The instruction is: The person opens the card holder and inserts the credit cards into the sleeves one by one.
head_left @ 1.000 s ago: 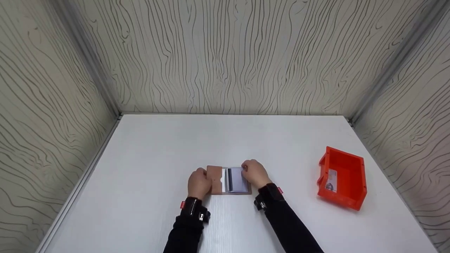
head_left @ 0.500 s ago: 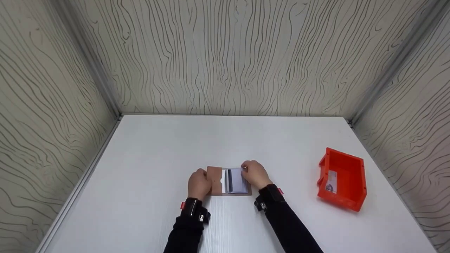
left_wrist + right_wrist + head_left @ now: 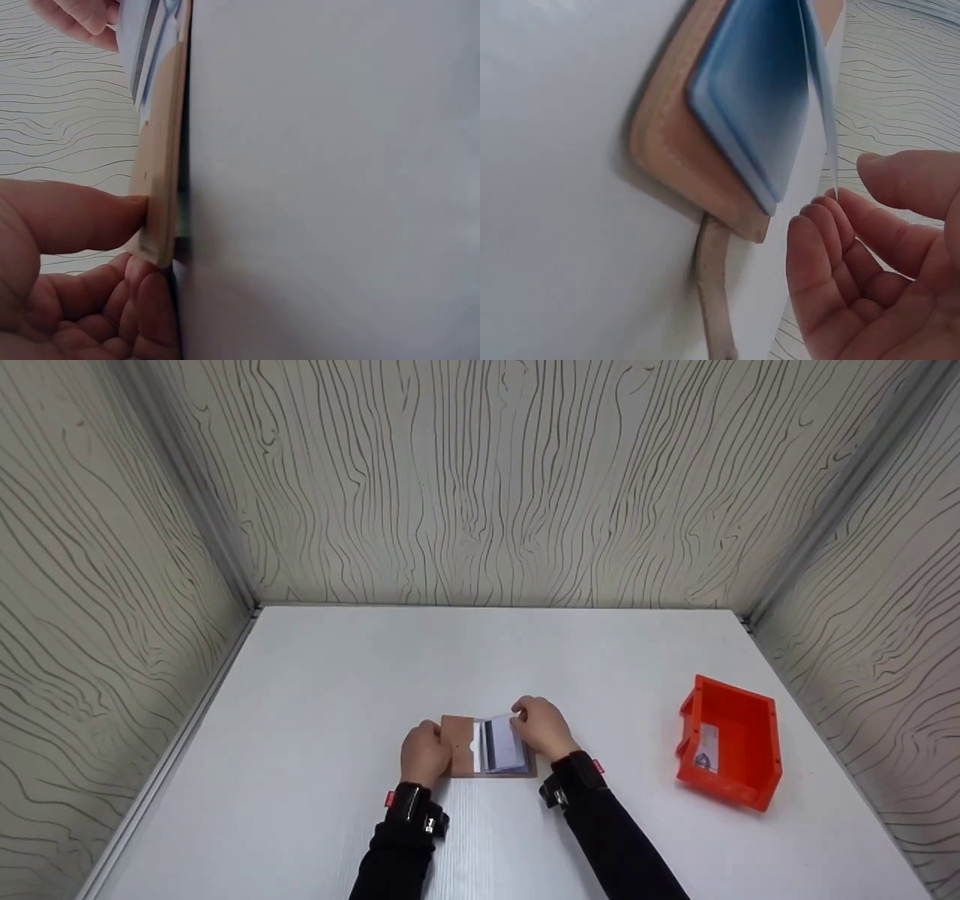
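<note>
A tan card holder (image 3: pixel 457 746) lies spread open on the white table, with clear plastic card sleeves (image 3: pixel 505 742) on its right side. My left hand (image 3: pixel 425 754) grips the left cover; in the left wrist view the thumb (image 3: pixel 90 217) presses on the cover (image 3: pixel 159 165) and the fingers curl at its edge. At the sleeves' upper right corner is my right hand (image 3: pixel 544 727), fingers curled around the edge of a lifted sleeve. The right wrist view shows this sleeve (image 3: pixel 821 90) standing up, its corner at the index finger. Below it, bluish sleeves (image 3: pixel 750 97) stay on the holder.
An orange-red plastic bin (image 3: pixel 731 742) with a label on its side stands on the right of the table (image 3: pixel 360 660). From the holder's edge a tan strap (image 3: pixel 716 289) sticks out. Wood-patterned panels (image 3: pixel 465 487) enclose the table at the back and sides.
My right hand has moved slightly up and left, and the top sleeve has lifted and tilted with it. My left hand and the bin have stayed in place.
</note>
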`<state>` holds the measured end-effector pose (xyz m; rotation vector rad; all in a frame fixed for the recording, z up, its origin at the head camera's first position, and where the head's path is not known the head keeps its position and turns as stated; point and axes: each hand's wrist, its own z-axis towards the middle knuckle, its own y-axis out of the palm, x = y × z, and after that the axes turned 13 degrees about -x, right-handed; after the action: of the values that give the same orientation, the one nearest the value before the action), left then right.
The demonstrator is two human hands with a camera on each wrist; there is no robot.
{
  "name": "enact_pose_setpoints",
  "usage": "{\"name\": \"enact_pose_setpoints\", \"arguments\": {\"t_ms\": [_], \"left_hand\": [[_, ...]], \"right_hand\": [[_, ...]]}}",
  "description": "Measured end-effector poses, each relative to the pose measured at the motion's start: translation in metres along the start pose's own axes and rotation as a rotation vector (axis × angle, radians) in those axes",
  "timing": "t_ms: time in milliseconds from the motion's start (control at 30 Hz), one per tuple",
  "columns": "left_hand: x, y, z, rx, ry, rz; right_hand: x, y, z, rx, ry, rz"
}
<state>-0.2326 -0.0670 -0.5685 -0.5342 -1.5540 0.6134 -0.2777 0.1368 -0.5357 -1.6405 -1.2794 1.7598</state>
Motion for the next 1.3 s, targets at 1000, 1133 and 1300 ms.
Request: {"name": "enact_pose_setpoints", "arguments": {"t_ms": [1000,1133,1300], "left_hand": [[-0.004,-0.001,0.001,-0.02,-0.002,-0.03],[-0.003,-0.001,0.001,-0.027,0.0,-0.039],[-0.002,-0.003,0.0,-0.022,0.011,-0.045]], "right_hand": [[-0.026,0.019,-0.009,0.061,-0.15,0.165],[-0.03,0.022,-0.009,0.046,-0.163,0.179],[-0.034,0.024,-0.009,0.026,-0.175,0.179]]}}
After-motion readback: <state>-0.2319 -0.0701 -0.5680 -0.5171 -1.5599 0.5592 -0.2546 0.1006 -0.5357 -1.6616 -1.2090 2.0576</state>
